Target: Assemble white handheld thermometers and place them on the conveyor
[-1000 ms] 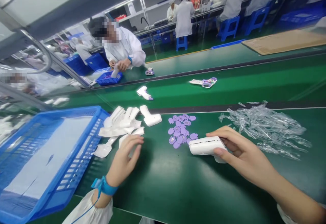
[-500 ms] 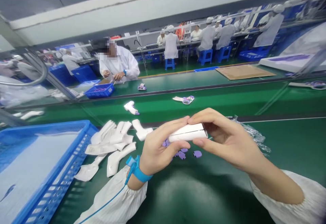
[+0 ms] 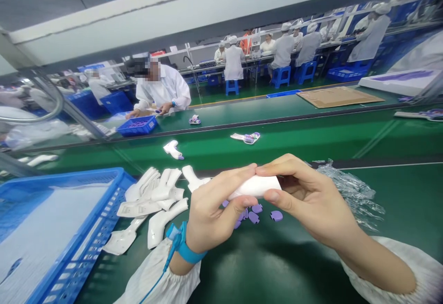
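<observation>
Between my two hands is a white plastic housing [image 3: 258, 187], its smooth rounded side towards me. My left hand [image 3: 212, 207], with a blue wrist strap [image 3: 188, 244], closes around the left end with fingers on top and thumb below. At the right end, my right hand [image 3: 308, 198] grips it between fingertips and thumb. Several small purple plastic pieces [image 3: 276, 216] lie on the green table below the hands. To the left is a pile of white curved housing shells [image 3: 159, 193].
A blue perforated basket [image 3: 117, 179] stands at left, lined with white sheet. Crumpled clear plastic bags [image 3: 349, 193] lie at right. Beyond runs a green belt [image 3: 311, 140] carrying a white housing [image 3: 173, 149] and a white-and-purple part [image 3: 246, 138]. A co-worker [image 3: 166, 85] sits across it.
The housing has been turned in my hands, so its dark lengthwise seam no longer shows. Parts on the belt have shifted slightly left. The co-worker's hands have moved apart and lower.
</observation>
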Action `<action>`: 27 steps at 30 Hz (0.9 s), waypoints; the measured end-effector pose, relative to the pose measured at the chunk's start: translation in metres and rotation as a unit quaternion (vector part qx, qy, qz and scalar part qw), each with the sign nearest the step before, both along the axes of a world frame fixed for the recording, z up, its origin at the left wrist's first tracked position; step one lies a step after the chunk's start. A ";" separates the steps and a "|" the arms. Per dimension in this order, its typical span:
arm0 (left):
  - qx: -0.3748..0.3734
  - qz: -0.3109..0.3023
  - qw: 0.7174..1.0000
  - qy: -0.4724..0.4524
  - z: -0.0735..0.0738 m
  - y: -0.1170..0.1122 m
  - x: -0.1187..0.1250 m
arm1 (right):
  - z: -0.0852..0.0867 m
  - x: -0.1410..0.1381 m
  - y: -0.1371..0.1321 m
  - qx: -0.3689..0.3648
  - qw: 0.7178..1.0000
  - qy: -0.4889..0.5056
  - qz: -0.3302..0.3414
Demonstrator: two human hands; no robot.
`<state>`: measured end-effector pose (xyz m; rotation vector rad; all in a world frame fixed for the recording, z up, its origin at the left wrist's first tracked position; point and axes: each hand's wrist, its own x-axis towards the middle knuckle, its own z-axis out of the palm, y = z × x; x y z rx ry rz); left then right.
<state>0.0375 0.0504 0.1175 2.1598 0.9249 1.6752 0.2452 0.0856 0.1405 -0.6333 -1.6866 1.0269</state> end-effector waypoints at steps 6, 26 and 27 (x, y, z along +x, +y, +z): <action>-0.105 0.000 0.990 0.090 0.007 0.005 -0.007 | 0.002 0.013 0.013 0.140 0.984 -0.114 -0.008; -0.403 -0.060 0.887 0.217 0.008 0.027 -0.032 | 0.006 0.035 0.044 0.040 0.932 -0.353 0.073; -0.398 -0.076 0.882 0.242 0.007 0.027 -0.029 | 0.004 0.032 0.043 0.026 0.934 -0.345 0.094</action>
